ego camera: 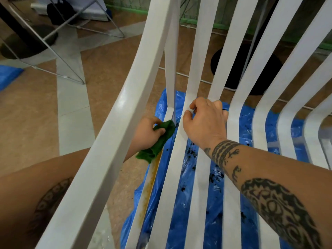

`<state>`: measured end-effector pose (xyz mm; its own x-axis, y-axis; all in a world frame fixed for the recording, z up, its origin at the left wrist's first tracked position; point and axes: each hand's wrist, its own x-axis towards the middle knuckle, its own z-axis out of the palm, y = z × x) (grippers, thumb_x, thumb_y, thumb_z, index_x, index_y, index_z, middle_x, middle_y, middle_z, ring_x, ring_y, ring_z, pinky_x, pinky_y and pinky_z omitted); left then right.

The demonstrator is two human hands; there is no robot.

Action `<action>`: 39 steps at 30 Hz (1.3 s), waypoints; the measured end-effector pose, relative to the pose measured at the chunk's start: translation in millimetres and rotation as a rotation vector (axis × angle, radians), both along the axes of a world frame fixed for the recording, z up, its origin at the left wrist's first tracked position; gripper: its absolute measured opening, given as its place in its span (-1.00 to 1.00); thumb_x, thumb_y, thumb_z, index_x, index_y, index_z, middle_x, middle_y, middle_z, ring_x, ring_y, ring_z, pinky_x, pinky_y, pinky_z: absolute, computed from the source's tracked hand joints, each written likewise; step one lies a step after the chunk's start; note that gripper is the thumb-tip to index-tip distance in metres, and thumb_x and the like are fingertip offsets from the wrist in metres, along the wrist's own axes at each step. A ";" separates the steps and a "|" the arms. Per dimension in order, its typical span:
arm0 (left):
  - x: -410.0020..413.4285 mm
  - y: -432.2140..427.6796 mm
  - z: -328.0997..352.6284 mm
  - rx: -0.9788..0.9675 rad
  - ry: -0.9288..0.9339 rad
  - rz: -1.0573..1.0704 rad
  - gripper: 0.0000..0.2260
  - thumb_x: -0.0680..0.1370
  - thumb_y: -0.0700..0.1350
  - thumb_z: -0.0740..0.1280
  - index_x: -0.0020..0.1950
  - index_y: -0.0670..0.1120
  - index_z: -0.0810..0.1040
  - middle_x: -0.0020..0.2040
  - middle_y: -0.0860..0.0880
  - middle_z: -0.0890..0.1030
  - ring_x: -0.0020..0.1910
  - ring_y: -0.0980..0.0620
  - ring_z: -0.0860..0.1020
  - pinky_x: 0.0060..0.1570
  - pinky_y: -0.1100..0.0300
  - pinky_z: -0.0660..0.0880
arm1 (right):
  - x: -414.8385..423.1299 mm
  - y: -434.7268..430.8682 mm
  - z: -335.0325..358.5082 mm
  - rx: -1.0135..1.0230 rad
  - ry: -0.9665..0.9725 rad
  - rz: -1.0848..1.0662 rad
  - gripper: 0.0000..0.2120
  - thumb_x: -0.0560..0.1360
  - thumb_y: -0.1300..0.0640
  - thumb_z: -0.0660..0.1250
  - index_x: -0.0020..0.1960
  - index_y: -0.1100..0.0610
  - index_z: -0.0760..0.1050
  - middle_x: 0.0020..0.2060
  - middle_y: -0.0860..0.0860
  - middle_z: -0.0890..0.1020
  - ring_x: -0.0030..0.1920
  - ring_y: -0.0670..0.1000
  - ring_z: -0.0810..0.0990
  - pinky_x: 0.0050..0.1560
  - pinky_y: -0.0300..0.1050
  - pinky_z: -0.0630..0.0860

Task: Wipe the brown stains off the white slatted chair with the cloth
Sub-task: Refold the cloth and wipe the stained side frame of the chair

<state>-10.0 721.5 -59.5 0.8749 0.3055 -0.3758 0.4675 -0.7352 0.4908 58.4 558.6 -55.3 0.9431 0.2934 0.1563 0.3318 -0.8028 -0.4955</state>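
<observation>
The left hand (145,135) grips the green cloth (161,139), fingers and thumb curled round a bunched fold, and presses it against the outermost seat slat of the white chair (115,141), just below the armrest. The right hand (206,123) is closed over the neighbouring slats at the bend between seat and back, steadying the frame. The brown stain (150,186) begins directly under the cloth and runs as a long streak down the side edge of that slat toward the viewer; most of it appears unwiped. To do this step well, wrap the cloth round the slat edge so that both the top and the side face are covered. Draw it along the streak in one direction under firm pressure, and refold to a clean face once the cloth soils. Hold the brace throughout so the chair does not shift. A blue plastic sheet (179,221), scattered with dark debris (215,177), lies beneath the seat.
</observation>
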 end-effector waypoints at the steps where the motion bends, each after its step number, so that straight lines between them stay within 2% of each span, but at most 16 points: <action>1: -0.3 -2.6 -2.8 -0.014 -0.003 0.038 -0.62 0.63 0.00 0.34 0.42 -0.09 0.48 0.22 -0.11 0.62 0.08 -0.04 0.58 -0.04 0.23 0.42 | 0.2 -0.1 -0.6 0.002 -0.007 0.000 -0.91 0.54 -0.02 0.24 -0.01 -0.02 0.43 -0.15 -0.13 0.51 0.01 -0.01 0.27 0.00 0.00 0.21; 3: -5.5 -6.7 -13.7 -0.004 0.042 0.047 -0.60 0.61 0.06 0.36 0.39 -0.09 0.46 0.17 -0.14 0.63 0.08 -0.11 0.61 0.08 0.04 0.55 | -0.3 0.4 -1.7 0.003 -0.013 -0.001 -0.90 0.54 -0.02 0.24 -0.01 -0.01 0.44 -0.16 -0.12 0.52 0.00 -0.01 0.26 -0.01 0.00 0.19; 5: -12.6 -7.9 -21.6 0.003 0.080 0.066 -0.63 0.61 0.10 0.36 0.24 -0.15 0.53 0.05 -0.17 0.65 0.00 -0.14 0.63 0.04 -0.06 0.58 | 0.0 0.7 -0.8 0.003 -0.007 -0.002 -0.90 0.54 -0.02 0.24 0.00 -0.01 0.45 -0.15 -0.12 0.53 0.02 0.00 0.28 0.00 0.01 0.21; 7: -18.3 -4.7 -25.0 -0.070 0.117 0.125 -0.61 0.61 0.14 0.35 0.07 -0.22 0.57 -0.08 -0.20 0.65 -0.10 -0.14 0.64 -0.10 -0.03 0.57 | -0.3 1.0 -0.8 0.008 0.005 -0.003 -0.87 0.53 -0.04 0.26 0.01 -0.01 0.46 -0.14 -0.12 0.53 0.04 0.02 0.32 0.02 0.03 0.25; 9: -24.9 -4.2 -23.1 -0.165 0.172 0.180 -0.61 0.61 0.15 0.34 0.00 -0.22 0.57 -0.15 -0.17 0.63 -0.22 -0.06 0.60 -0.28 0.09 0.50 | -1.6 0.6 1.3 0.010 0.034 -0.002 -0.83 0.52 -0.08 0.27 0.02 -0.02 0.47 -0.12 -0.13 0.53 0.07 0.03 0.34 0.04 0.03 0.25; 12: -45.2 -8.6 -14.5 -0.285 0.253 0.238 -0.66 0.63 0.08 0.34 0.04 -0.22 0.58 -0.21 -0.08 0.59 -0.28 0.05 0.54 -0.35 0.21 0.39 | -1.1 -0.9 10.6 -0.020 0.122 0.004 -0.79 0.54 -0.10 0.28 0.10 -0.02 0.48 -0.05 -0.12 0.55 0.14 0.07 0.37 0.07 0.01 0.25; 14: -59.0 -13.5 -9.9 -0.278 0.309 0.216 -0.70 0.64 0.04 0.33 0.10 -0.22 0.56 -0.21 -0.04 0.55 -0.27 0.08 0.50 -0.28 0.20 0.38 | 1.4 -1.1 23.0 -0.073 0.265 0.019 -0.68 0.55 -0.09 0.30 0.25 0.01 0.45 0.14 -0.04 0.52 0.28 0.12 0.35 0.20 0.03 0.32; 16: -69.3 -14.3 -6.5 -0.231 0.351 0.187 -0.70 0.65 0.02 0.32 0.16 -0.23 0.56 -0.17 -0.04 0.54 -0.22 0.05 0.50 -0.12 0.19 0.40 | -6.5 1.2 39.7 -0.033 0.369 0.033 -0.52 0.56 -0.06 0.32 0.42 0.05 0.35 0.33 0.03 0.37 0.38 0.15 0.30 0.34 0.11 0.37; 18: -70.7 -15.7 -1.9 -0.182 0.347 0.180 -0.68 0.66 0.01 0.31 0.16 -0.25 0.59 -0.14 -0.06 0.54 -0.13 -0.03 0.53 -0.07 0.16 0.38 | -30.3 -1.6 46.9 -0.041 0.329 0.067 -0.50 0.58 -0.07 0.28 0.46 0.04 0.31 0.40 0.02 0.30 0.42 0.15 0.25 0.39 0.13 0.32; 20: -63.8 -17.1 2.4 -0.151 0.287 0.183 -0.67 0.67 0.02 0.28 0.15 -0.26 0.58 -0.19 -0.06 0.52 -0.11 -0.08 0.55 -0.08 0.16 0.34 | -63.2 -9.4 39.4 -0.150 0.306 0.119 -0.45 0.60 -0.19 0.19 0.51 -0.01 0.25 0.49 -0.01 0.22 0.52 0.13 0.11 0.47 0.16 0.18; 22: -51.0 -16.6 3.5 -0.134 0.225 0.176 -0.64 0.67 0.05 0.26 0.13 -0.26 0.58 -0.22 -0.07 0.54 -0.17 -0.05 0.54 -0.09 0.14 0.35 | -89.4 -15.7 26.4 -0.172 0.313 0.126 -0.39 0.62 -0.27 0.07 0.58 -0.02 0.13 0.58 -0.02 0.09 0.60 0.09 -0.10 0.53 0.23 0.11; 26: -38.9 -15.9 -5.8 -0.066 0.233 0.116 -0.58 0.63 0.14 0.31 0.17 -0.23 0.55 0.03 -0.19 0.63 0.05 -0.16 0.60 0.02 0.06 0.46 | -97.5 -15.8 15.1 -0.126 0.245 0.072 -0.40 0.65 -0.22 0.05 0.59 0.07 0.13 0.58 0.02 0.16 0.62 0.09 -0.11 0.50 0.22 0.25; 29: -51.2 -15.7 -14.4 -0.127 0.221 0.130 -0.62 0.61 0.10 0.36 0.13 -0.23 0.57 0.02 -0.20 0.65 0.02 -0.16 0.62 0.05 0.01 0.54 | -97.9 -14.0 14.5 -0.132 0.245 0.065 -0.41 0.65 -0.21 0.07 0.57 0.08 0.16 0.54 0.01 0.22 0.61 0.11 -0.09 0.44 0.24 0.33; 32: -68.5 -12.2 -19.6 -0.228 0.257 0.210 -0.66 0.57 0.09 0.42 0.08 -0.19 0.61 -0.03 -0.15 0.68 -0.05 -0.10 0.64 0.04 0.00 0.60 | -97.7 -14.2 15.5 -0.096 0.265 0.055 -0.42 0.64 -0.19 0.10 0.56 0.08 0.18 0.53 0.00 0.25 0.61 0.10 -0.09 0.45 0.24 0.31; 36: -89.8 -16.3 -20.5 -0.291 0.280 0.285 -0.74 0.56 0.03 0.45 0.07 -0.16 0.61 -0.05 -0.11 0.67 -0.11 -0.01 0.62 -0.05 0.08 0.57 | -96.9 -15.3 16.5 -0.047 0.271 0.057 -0.41 0.64 -0.17 0.13 0.57 0.10 0.18 0.52 0.02 0.28 0.61 0.09 -0.10 0.49 0.16 0.23; 39: -94.4 -19.9 -15.1 -0.275 0.293 0.288 -0.75 0.58 -0.01 0.42 0.15 -0.16 0.60 -0.03 -0.09 0.64 -0.13 0.02 0.59 -0.10 0.10 0.51 | -99.0 -17.2 17.3 -0.048 0.285 0.053 -0.39 0.65 -0.18 0.12 0.59 0.10 0.17 0.53 0.02 0.28 0.62 0.07 -0.12 0.51 0.08 0.18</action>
